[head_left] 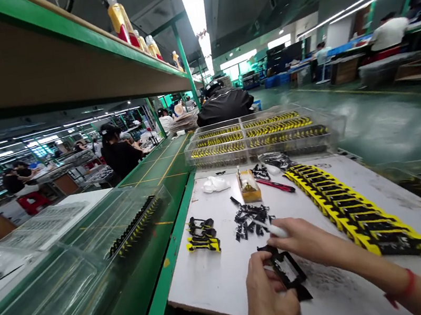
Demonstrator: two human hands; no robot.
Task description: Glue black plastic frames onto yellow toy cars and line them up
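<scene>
My left hand (268, 297) grips a black plastic frame (291, 268) with a rectangular opening, held at the near part of the white worktop. Just above it, my right hand (297, 237) has its fingers closed around a white pen-like tool (278, 230), whose thin tip reaches over a pile of small black parts (249, 219). To the left of the pile stand several black and yellow parts (203, 238). A long row of yellow and black assemblies (355, 214) runs down the right side of the worktop.
Behind the worktop are clear trays (246, 144) of yellow-black parts. A yellow box (250, 188), red-black pliers (277, 185) and a white crumpled item (215, 184) lie near its back. A green conveyor (146, 253) with another clear tray runs along the left, below a shelf (97, 47).
</scene>
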